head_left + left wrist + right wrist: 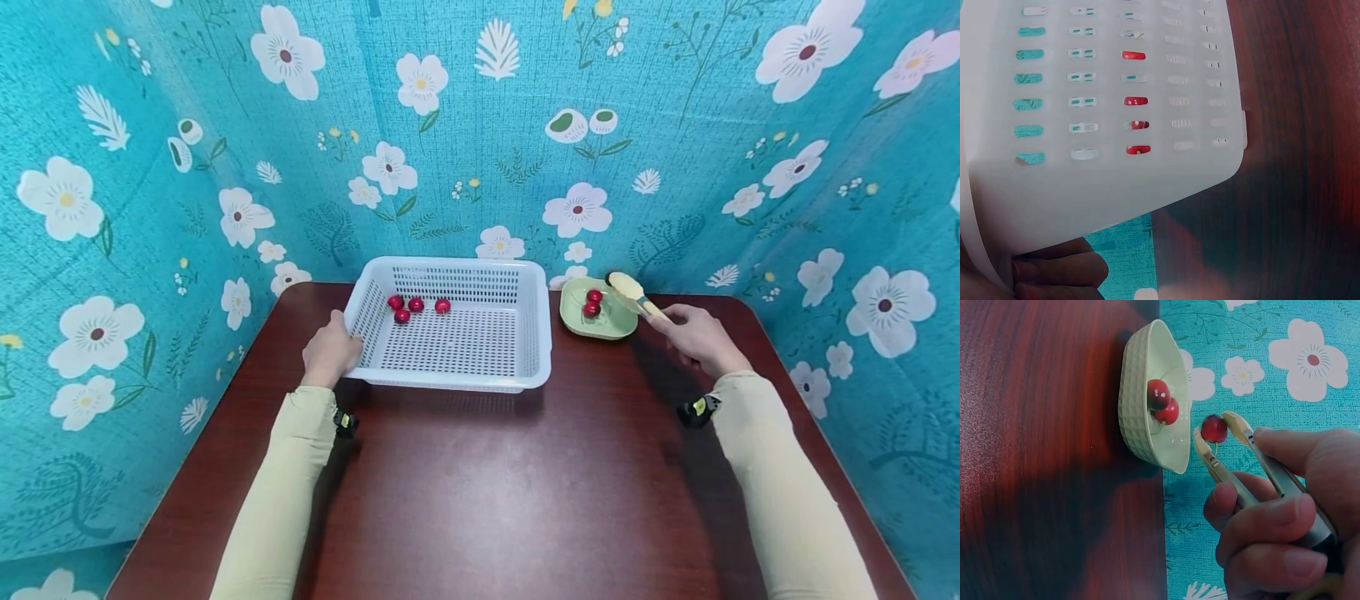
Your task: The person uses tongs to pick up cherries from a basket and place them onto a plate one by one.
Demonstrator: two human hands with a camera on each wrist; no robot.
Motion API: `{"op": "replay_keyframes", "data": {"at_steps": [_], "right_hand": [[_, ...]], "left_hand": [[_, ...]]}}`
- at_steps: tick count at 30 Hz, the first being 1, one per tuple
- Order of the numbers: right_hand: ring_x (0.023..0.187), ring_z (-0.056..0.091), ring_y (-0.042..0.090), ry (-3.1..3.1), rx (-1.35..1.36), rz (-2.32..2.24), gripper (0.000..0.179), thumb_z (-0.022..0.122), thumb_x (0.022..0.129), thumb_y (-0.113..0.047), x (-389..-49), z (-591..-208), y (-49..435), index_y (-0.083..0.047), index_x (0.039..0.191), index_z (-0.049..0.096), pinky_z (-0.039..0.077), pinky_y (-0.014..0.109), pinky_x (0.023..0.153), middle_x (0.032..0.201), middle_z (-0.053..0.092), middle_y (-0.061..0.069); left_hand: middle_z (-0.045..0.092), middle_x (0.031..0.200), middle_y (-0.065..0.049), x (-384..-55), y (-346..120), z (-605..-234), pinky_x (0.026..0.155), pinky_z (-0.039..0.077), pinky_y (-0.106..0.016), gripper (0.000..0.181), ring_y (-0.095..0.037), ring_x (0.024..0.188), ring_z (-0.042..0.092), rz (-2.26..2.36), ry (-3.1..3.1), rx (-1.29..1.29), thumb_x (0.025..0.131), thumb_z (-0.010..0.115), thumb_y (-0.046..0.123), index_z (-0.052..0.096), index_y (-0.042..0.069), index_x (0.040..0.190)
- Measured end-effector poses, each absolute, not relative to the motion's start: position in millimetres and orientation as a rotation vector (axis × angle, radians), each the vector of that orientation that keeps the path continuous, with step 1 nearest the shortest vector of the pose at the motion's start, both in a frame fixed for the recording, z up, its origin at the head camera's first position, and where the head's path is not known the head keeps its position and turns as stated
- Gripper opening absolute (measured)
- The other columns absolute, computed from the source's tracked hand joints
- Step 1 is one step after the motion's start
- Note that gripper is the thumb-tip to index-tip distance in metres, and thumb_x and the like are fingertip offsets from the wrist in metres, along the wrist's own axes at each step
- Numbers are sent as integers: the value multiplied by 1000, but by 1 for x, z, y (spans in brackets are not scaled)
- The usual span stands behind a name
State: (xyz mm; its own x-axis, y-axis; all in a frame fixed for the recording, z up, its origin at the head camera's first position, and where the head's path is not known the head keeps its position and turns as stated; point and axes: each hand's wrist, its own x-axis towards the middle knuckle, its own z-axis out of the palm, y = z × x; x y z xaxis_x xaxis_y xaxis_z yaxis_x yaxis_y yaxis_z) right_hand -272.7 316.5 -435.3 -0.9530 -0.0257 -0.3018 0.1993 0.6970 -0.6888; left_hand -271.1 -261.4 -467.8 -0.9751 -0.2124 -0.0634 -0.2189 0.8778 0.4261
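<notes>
My right hand [701, 337] grips a pair of tongs [1266, 470] with cream tips and metal arms. Between the tips sits one red cherry [1214, 429], held beside the rim of a pale green bowl [609, 327]. Two more cherries [1164, 403] lie inside that bowl. At the left, my left hand [330, 350] holds the near left corner of a white perforated plastic basket [450, 379], its fingers [1063, 269] curled under the rim. Several cherries [415, 305] rest in the left part of the basket.
The basket and bowl stand side by side at the back of a dark reddish-brown table [510, 483]. A blue flowered cloth [450, 167] hangs right behind them and along both sides. The bowl is close to the basket's right wall.
</notes>
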Motion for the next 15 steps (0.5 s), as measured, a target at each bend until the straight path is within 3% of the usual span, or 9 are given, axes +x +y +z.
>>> {"op": "replay_keyframes", "data": {"at_steps": [15], "right_hand": [[57, 49, 18, 2519, 161, -1188, 50, 54, 106, -45, -270, -440, 314, -3, 133, 49, 41, 35, 49, 75, 56, 4]], "left_hand": [[66, 109, -28, -271, -259, -466, 76, 52, -53, 45, -40, 89, 69, 692, 3028, -351, 99, 53, 20, 41, -3, 136]]}}
